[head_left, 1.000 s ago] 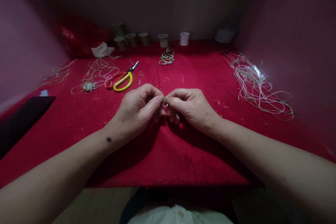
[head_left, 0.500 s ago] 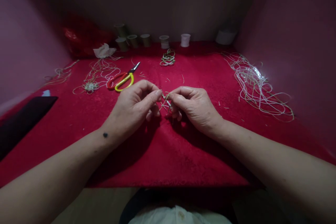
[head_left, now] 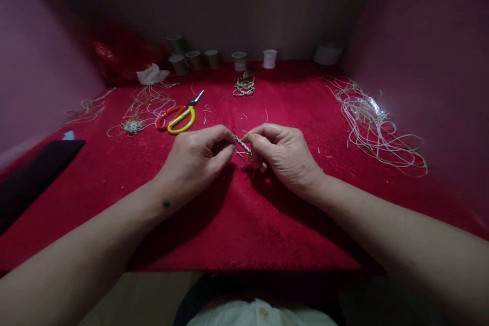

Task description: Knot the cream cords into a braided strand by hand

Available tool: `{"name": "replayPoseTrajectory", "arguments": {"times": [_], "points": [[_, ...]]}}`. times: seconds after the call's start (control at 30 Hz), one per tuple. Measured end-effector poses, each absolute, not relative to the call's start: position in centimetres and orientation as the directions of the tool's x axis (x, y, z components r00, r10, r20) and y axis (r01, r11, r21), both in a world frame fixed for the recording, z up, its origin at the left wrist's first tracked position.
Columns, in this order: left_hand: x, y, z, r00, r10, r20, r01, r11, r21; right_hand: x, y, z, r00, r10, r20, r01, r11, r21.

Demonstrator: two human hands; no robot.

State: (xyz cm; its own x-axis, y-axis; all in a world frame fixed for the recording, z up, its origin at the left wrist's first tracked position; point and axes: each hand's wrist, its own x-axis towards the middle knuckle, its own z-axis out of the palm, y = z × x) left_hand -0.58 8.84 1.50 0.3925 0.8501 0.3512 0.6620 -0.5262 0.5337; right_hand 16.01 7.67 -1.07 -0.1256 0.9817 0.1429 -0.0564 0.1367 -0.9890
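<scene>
Between my hands, above the red cloth (head_left: 244, 224), a short braided cord (head_left: 243, 145) in white and green runs at a slant, with thin loose ends sticking out below it. My left hand (head_left: 204, 155) has its fingers bent at the cord's upper left end; the tips close on it. Thumb and forefinger of my right hand (head_left: 282, 150) pinch the cord near its other side, and its remaining fingers curl underneath. Scissors (head_left: 181, 116) with one red and one yellow handle lie beyond my left hand, blades pointing away.
Thread spools (head_left: 269, 59) stand along the back wall. A knotted cord bundle (head_left: 244, 84) lies before them. Tangled cords (head_left: 376, 127) spread at the right, more cords (head_left: 133, 125) at the left. A red plastic bag (head_left: 122, 53) sits back left, a dark strip (head_left: 38, 178) near left.
My left hand has turned, its fingers dipping toward the cord, and its wrist has shifted slightly right. More of the braid shows between the hands. My right hand has hardly moved.
</scene>
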Motion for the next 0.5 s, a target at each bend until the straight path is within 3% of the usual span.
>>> {"name": "replayPoseTrajectory", "arguments": {"times": [0.03,0.2,0.33,0.5], "points": [[-0.6,8.9,1.4,0.374,0.861,0.346,0.66,-0.509,0.553,16.0,7.6,-1.1,-0.132,0.981,0.145,-0.062,0.138,-0.989],[-0.2,9.2,1.7,0.196,0.971,0.134,0.406,-0.205,0.891,15.9,7.5,-1.0,-0.133,0.981,0.139,-0.085,0.129,-0.988],[-0.1,8.6,2.7,0.168,0.981,0.098,0.384,-0.156,0.91,16.0,7.8,-1.1,-0.056,0.984,0.172,-0.046,0.169,-0.985],[0.1,8.2,2.6,0.344,0.897,-0.276,0.172,0.229,0.958,16.0,7.9,-1.4,-0.037,0.968,0.246,0.021,0.247,-0.969]]}}
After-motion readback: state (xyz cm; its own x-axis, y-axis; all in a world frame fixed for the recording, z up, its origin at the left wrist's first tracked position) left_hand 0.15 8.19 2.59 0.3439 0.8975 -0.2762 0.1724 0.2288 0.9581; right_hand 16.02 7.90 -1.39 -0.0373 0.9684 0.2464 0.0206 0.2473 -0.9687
